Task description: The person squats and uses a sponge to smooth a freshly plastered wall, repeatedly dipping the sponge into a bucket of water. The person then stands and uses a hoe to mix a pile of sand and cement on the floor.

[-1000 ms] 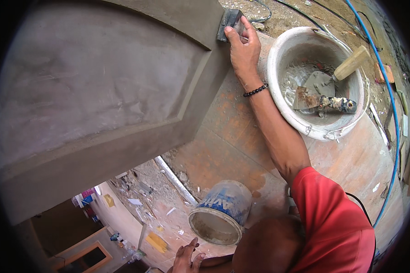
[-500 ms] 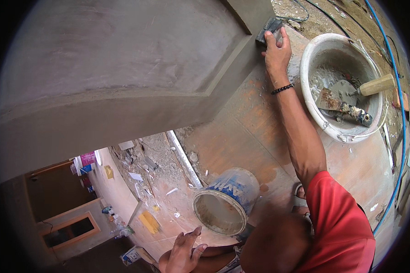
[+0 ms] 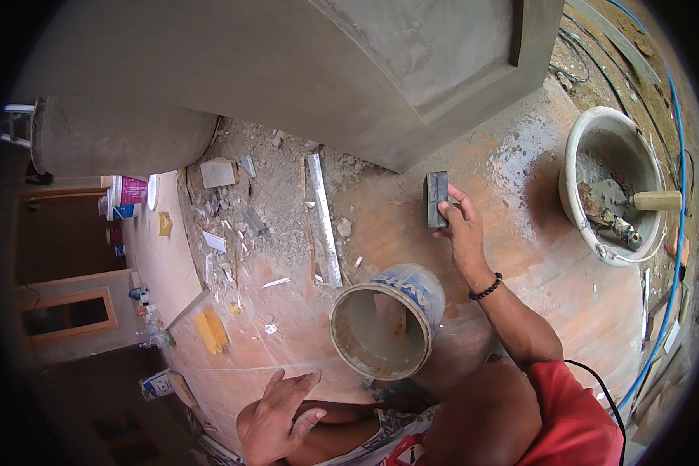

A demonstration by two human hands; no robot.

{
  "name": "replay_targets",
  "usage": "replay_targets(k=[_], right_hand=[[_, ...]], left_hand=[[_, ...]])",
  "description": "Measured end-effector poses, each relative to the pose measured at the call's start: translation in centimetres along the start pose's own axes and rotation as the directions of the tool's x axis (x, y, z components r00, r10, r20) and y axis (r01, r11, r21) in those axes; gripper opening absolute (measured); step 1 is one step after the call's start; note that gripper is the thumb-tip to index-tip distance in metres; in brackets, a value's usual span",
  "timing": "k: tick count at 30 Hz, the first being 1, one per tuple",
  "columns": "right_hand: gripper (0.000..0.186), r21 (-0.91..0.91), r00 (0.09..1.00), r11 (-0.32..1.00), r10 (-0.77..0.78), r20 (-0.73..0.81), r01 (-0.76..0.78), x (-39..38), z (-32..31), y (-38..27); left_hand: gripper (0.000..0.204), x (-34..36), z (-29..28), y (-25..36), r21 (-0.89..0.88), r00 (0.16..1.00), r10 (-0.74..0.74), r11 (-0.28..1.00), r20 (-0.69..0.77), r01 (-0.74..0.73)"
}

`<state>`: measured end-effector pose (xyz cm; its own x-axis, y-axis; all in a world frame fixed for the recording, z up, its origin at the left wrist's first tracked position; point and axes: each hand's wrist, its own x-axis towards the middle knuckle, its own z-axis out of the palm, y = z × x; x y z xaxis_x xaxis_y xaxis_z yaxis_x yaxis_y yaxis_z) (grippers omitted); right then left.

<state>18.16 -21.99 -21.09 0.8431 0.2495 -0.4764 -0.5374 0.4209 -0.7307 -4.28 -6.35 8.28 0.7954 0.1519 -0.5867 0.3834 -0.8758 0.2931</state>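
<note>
My right fingers [image 3: 453, 217] grip a dark grey block [image 3: 435, 194] over the floor [image 3: 575, 326], between the grey wall [image 3: 287, 78] and the round bucket [image 3: 426, 291]. My left fingers [image 3: 297, 392] are spread wide near my bent leg [image 3: 338, 439]. Rightward, a pale tub [image 3: 572, 167] holds a wooden-handled trowel [image 3: 657, 201].

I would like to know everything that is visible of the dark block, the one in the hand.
The dark block is oblong and dark grey, with a lengthwise edge or groove; its material is unclear. The right hand grips it by its right side, thumb near its lower end. Its long side runs up the picture, against the stained floor, visibly apart from the plastered wall.
</note>
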Motion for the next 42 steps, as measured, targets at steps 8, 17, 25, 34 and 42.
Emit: replay_targets(k=[8,17,25,34,42], right_hand=[[0.038,-0.395,0.366,0.304,0.149,0.919,0.867,-11.0,4.8,-8.0],[0.026,-0.189,0.237,-0.162,0.37,0.898,0.969,-13.2,7.8,2.6],[0.023,-0.237,0.28,-0.188,0.252,0.926,0.953,-12.6,6.8,3.3],[0.029,-0.235,0.255,-0.098,0.39,0.885,0.967,-12.1,8.3,0.9],[0.026,-0.158,0.154,0.111,0.039,0.987,0.981,-12.4,5.8,-1.1]], left_hand=[[0.06,-3.0,2.3,-1.7,0.046,0.997,0.073,0.996,-0.032,-0.072],[0.061,-5.7,3.1,-1.8,0.072,0.999,0.026,0.997,-0.042,-0.023],[0.057,-5.6,3.3,-2.3,0.08,0.994,0.096,0.993,-0.048,-0.092],[0.061,-6.4,3.5,-1.6,0.083,0.998,0.048,0.996,-0.04,-0.044],[0.06,-5.9,-0.4,-0.1,0.045,0.994,0.069,0.997,-0.08,-0.065]])
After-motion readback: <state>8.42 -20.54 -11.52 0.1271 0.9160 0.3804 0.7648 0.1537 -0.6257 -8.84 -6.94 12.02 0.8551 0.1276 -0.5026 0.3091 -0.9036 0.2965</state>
